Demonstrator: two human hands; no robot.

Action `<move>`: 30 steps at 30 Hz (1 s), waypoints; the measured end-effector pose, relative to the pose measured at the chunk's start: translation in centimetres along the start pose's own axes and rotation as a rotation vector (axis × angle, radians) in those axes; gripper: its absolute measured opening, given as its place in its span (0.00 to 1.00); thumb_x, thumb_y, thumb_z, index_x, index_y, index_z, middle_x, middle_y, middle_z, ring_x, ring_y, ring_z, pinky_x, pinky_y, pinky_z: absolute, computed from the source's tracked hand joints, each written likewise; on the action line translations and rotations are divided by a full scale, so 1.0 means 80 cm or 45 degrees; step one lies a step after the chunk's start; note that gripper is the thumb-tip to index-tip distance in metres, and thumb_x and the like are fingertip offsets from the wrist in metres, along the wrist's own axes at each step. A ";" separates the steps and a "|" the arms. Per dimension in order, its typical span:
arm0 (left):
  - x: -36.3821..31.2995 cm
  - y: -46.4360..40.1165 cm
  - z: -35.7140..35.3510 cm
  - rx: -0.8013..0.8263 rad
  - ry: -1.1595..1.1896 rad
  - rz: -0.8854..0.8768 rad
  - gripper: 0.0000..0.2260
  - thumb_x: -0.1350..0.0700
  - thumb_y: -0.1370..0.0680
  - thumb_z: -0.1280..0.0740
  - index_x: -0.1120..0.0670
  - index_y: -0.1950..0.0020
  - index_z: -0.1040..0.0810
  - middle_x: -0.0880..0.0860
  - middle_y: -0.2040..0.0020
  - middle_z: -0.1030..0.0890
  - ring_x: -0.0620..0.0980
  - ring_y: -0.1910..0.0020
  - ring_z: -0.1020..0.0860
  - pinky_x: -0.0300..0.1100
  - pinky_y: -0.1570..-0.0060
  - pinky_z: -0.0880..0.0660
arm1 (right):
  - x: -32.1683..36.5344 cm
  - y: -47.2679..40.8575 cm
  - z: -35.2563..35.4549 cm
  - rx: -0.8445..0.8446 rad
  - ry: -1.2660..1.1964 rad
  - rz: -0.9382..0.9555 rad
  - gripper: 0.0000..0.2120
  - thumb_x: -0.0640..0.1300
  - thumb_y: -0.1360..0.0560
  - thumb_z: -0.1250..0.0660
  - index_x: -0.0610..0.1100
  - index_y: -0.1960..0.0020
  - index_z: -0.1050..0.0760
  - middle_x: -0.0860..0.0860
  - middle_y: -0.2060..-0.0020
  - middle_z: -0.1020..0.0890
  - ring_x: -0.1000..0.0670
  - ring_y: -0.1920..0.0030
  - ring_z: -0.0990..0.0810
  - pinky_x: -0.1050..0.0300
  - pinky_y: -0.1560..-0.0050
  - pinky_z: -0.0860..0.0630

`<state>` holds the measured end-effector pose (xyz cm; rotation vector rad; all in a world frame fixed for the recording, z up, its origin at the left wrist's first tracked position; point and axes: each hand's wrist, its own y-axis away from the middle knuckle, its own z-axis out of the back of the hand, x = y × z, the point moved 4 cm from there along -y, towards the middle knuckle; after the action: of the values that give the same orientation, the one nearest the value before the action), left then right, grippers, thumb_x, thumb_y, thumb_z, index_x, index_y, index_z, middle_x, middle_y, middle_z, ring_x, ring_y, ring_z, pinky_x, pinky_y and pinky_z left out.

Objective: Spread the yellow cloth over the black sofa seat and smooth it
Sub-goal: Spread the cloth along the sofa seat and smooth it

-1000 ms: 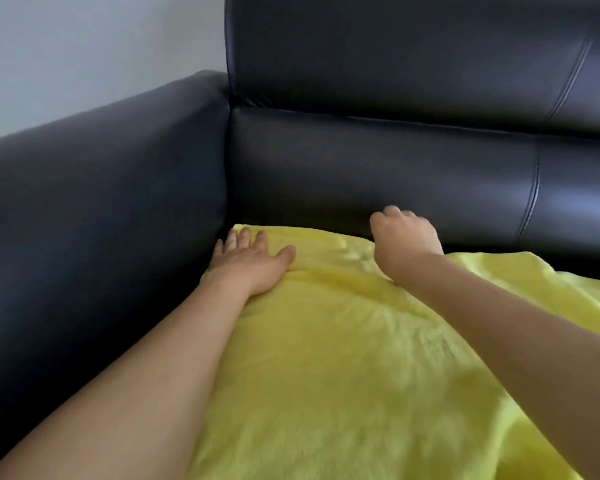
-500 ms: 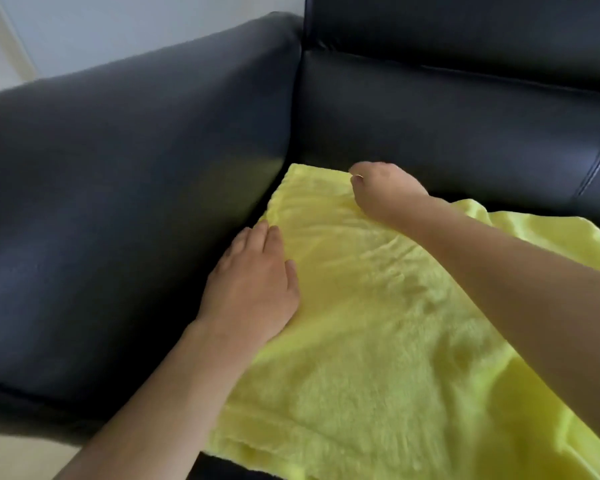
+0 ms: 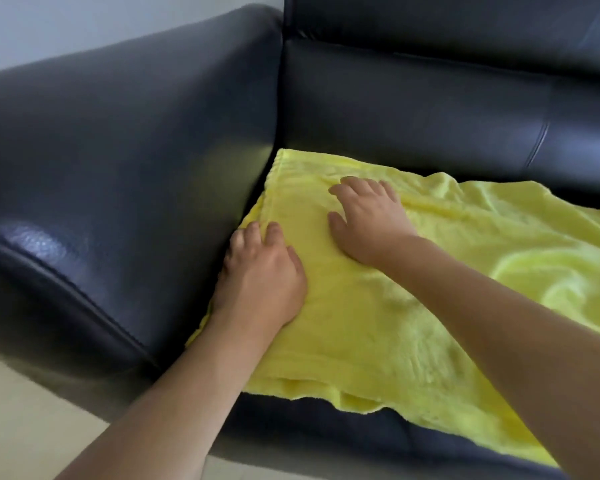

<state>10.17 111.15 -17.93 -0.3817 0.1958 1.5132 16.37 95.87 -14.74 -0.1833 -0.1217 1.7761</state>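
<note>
1. Floor (image 3: 32, 420) shows pale at the bottom left, nearest to the camera.
2. Two bare arms reach forward from the bottom edge, one on each side.
3. The black sofa seat (image 3: 326, 431) shows as a dark strip along its front edge, just under the near hem of the yellow cloth (image 3: 378, 323).
4. The yellow cloth lies on the seat and covers most of what can be seen of it. Its near hem hangs a little over the front and looks wavy.
5. The left hand (image 3: 260, 271) rests on the left edge of the cloth, right beside the sofa arm (image 3: 118, 168). Its palm is down on the cloth. Its fingers bend a little at the tips, down where the cloth meets the sofa arm. It is hard to tell if they pinch the cloth or only press it.
6. The right hand (image 3: 368, 220) lies flat on the cloth, a bit farther back. Its fingers are spread wide and fairly straight, and it holds nothing. It only presses on the cloth.
7. The two hands are near each other but do not touch.
8. On the right side the cloth is bumpy, with soft folds.
9. The far left corner of the cloth sits in the corner where the sofa arm and the backrest (image 3: 430, 109) meet.
10. A light wall (image 3: 84, 26) shows behind the sofa arm, at the top left.
</note>
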 end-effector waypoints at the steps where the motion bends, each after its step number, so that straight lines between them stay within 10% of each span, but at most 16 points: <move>1: -0.002 -0.001 0.005 -0.038 0.006 -0.015 0.20 0.54 0.19 0.48 0.58 0.28 0.36 0.59 0.32 0.31 0.58 0.35 0.34 0.52 0.38 0.34 | 0.004 0.016 0.008 -0.029 -0.031 0.023 0.21 0.52 0.19 0.46 0.49 0.28 0.35 0.50 0.29 0.33 0.46 0.28 0.38 0.50 0.26 0.47; 11: 0.006 0.095 0.072 0.249 -0.279 -0.536 0.10 0.66 0.27 0.42 0.54 0.49 0.28 0.50 0.46 0.32 0.51 0.51 0.29 0.47 0.56 0.26 | 0.033 0.195 0.055 0.248 -0.319 -0.024 0.07 0.54 0.22 0.40 0.52 0.54 0.29 0.59 0.59 0.26 0.56 0.57 0.26 0.61 0.57 0.30; 23: 0.012 0.131 0.084 0.017 -0.379 -0.673 0.12 0.67 0.26 0.43 0.52 0.63 0.40 0.48 0.62 0.39 0.51 0.57 0.34 0.45 0.63 0.36 | 0.063 0.225 0.056 0.262 -0.202 0.151 0.14 0.66 0.27 0.38 0.57 0.52 0.32 0.60 0.56 0.28 0.56 0.55 0.28 0.60 0.53 0.28; 30: 0.001 0.149 0.095 -0.179 -0.580 -0.686 0.15 0.68 0.33 0.46 0.55 0.57 0.23 0.54 0.57 0.25 0.58 0.54 0.27 0.50 0.52 0.33 | 0.041 0.229 0.048 0.293 -0.225 0.028 0.14 0.58 0.25 0.34 0.54 0.44 0.31 0.57 0.50 0.29 0.53 0.47 0.31 0.59 0.44 0.33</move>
<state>-2.52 114.17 -12.43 -0.1703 -0.3516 1.0444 -2.64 95.29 -14.47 0.1386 -0.0415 1.8107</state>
